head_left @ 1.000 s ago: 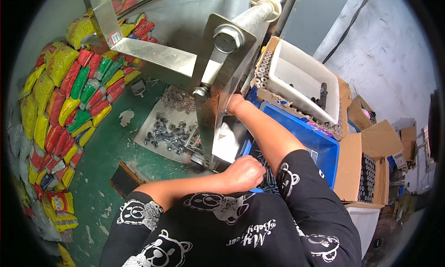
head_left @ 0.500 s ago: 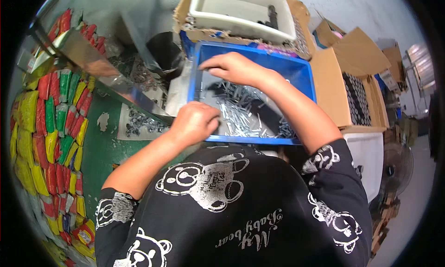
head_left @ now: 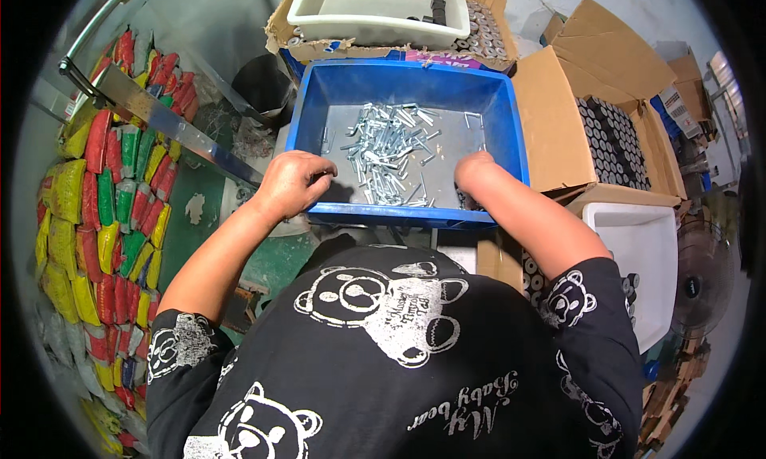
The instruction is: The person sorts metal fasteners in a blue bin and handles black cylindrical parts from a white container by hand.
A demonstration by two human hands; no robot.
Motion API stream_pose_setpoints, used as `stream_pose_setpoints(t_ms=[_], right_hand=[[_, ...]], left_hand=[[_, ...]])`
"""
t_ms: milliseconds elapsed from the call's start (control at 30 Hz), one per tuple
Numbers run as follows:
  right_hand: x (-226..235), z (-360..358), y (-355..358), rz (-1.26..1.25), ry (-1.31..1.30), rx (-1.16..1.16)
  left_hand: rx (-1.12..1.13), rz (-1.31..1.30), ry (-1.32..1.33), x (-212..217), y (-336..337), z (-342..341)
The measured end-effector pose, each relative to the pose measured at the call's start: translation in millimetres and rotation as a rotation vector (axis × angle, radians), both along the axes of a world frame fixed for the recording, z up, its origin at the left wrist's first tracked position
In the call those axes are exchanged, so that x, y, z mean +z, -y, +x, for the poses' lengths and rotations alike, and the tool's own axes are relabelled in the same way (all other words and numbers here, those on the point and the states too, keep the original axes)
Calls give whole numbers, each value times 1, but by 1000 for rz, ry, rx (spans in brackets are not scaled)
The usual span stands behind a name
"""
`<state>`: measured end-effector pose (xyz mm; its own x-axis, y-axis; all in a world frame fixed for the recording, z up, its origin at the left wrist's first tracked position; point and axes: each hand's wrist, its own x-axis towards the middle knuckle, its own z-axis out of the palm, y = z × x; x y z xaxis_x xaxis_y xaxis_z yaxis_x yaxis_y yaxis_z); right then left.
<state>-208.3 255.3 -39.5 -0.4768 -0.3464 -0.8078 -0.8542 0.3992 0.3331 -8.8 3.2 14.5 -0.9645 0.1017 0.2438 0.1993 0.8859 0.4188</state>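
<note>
Currently, a blue tray (head_left: 400,215) is filled in part with loose silvery metal pins (head_left: 387,144), which are heaped left of its middle, between the two hands. The left hand (head_left: 295,180) is placed at the tray's near left corner, its fingers curled; whether anything is gripped by it cannot be told. The right hand (head_left: 478,174) is lowered into the tray's near right part, its fingertips hidden, so whether they are parted or closed on something cannot be told. Beyond the tray, a white tub (head_left: 375,33) is set on a torn cardboard box (head_left: 493,52). On the right, an open cardboard box (head_left: 554,120) is packed with dark cylinders (head_left: 618,140). Colourful bags (head_left: 104,188) are stacked at the far left.
</note>
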Motion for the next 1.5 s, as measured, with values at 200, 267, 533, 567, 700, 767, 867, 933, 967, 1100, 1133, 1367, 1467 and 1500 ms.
stream_pose_setpoints(t_ms=[200, 267, 533, 567, 700, 767, 867, 933, 967, 1100, 1133, 1367, 1467, 1500], right_hand=[[-10, -7, -8, -389, -9, -2], [-13, -11, -8, -445, 16, -26], [-1, -43, -12, -851, 475, -593], [3, -45, -14, -839, 454, -601], [24, -52, -19, -1247, 590, -1013], [36, -53, -22, -1369, 702, -1270], [47, -53, -17, -1710, 1030, -1664], [45, -58, 1, -1640, 963, -1583], [46, -65, 12, -1569, 947, -1483], [-1, -67, 75, -1126, -286, -336], [-10, -68, 84, -934, -327, -437], [-41, -69, 90, -788, -359, -486], [-27, -69, 85, -790, -266, -333], [-20, -68, 87, -845, -244, -314]], left_hand=[[4, -23, -13, -1, 1, 1], [16, -8, -5, -1, 1, 2], [-2, 7, -8, -5, 4, 2], [-7, -1, -37, -5, 4, 2], [-37, 20, -66, -5, 7, 2], [-40, 10, -88, -5, 9, 3], [-44, 28, -57, -7, 12, 2], [-57, 40, -51, -8, 14, 2], [-52, 41, -51, -9, 15, 2], [-91, 93, -81, -11, 17, 2], [-88, 104, -87, -12, 17, 2], [-96, 175, -114, -15, 21, 3], [-106, 204, -129, -16, 23, 3], [-126, 221, -133, -16, 24, 3]])
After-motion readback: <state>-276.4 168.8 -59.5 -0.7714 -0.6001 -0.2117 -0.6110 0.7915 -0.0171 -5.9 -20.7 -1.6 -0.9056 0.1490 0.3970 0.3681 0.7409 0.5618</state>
